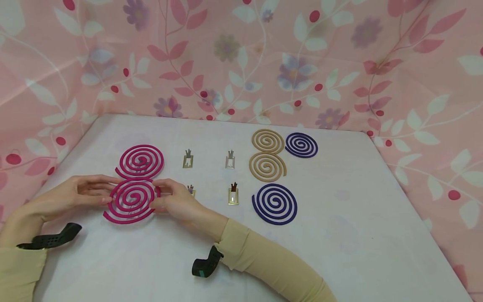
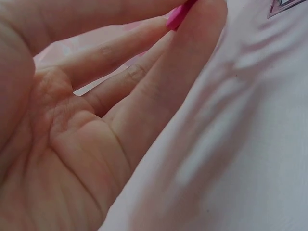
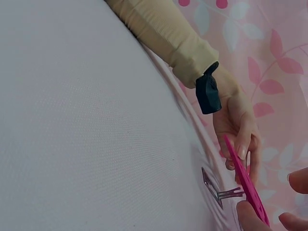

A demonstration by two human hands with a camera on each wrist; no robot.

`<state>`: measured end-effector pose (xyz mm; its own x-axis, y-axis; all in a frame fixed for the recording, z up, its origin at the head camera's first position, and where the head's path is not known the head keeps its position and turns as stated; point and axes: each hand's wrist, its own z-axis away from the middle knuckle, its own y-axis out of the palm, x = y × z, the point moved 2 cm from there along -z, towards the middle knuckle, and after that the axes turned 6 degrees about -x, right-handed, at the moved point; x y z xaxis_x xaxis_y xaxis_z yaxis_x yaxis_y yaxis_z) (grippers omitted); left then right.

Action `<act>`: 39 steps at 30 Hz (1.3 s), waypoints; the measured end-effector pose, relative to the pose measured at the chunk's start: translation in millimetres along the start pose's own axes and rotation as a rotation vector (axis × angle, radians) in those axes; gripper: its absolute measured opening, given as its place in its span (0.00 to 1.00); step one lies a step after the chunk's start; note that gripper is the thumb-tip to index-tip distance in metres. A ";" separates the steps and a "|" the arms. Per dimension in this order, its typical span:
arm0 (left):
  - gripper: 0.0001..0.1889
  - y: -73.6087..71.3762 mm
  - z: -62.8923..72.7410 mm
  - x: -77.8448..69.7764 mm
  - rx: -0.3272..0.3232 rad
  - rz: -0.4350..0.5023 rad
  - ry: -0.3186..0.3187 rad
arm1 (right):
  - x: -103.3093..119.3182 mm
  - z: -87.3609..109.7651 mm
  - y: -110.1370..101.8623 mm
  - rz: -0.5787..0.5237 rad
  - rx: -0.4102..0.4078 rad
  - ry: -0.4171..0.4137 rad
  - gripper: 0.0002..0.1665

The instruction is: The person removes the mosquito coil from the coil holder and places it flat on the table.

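Both hands pinch a pink mosquito coil (image 1: 133, 197) by its opposite edges, at the left of the table in the head view. My left hand (image 1: 81, 193) has its thumb and fingers at the left rim; my right hand (image 1: 179, 202) grips the right rim. In the right wrist view the coil (image 3: 244, 179) appears edge-on, raised off the tablecloth, with a small metal stand (image 3: 211, 186) below it and its upright prongs reaching to the coil. Just behind, another pink coil (image 1: 141, 160) sits over a stand. The left wrist view shows only a bit of pink coil (image 2: 179, 17) between fingertips.
Small metal stands, like this one (image 1: 188, 160) and this one (image 1: 233, 195), stand mid-table; one is partly behind my right hand. Two tan coils (image 1: 266, 166) lie to their right, with a dark blue coil (image 1: 302, 145) behind and another blue coil (image 1: 275, 203) in front.
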<state>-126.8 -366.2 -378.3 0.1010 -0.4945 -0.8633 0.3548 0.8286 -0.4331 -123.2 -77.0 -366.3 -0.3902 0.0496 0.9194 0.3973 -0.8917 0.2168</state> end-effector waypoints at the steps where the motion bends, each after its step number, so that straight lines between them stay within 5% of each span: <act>1: 0.26 -0.3 -0.1 -0.7 0.001 0.002 0.011 | 0.4 0.2 -0.3 0.002 -0.002 -0.001 0.29; 21: 0.23 -1.1 -1.6 -0.2 -0.066 0.001 0.008 | 5.6 -1.1 -5.5 0.025 0.005 -0.025 0.24; 39: 0.23 2.9 -9.9 -17.4 -0.155 0.048 0.107 | 24.1 -3.4 -21.4 -0.024 -0.047 -0.104 0.24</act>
<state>-136.7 -352.7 -367.1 0.0124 -0.4295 -0.9030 0.2034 0.8853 -0.4182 -143.9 -58.2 -349.9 -0.3095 0.1154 0.9439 0.3490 -0.9095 0.2257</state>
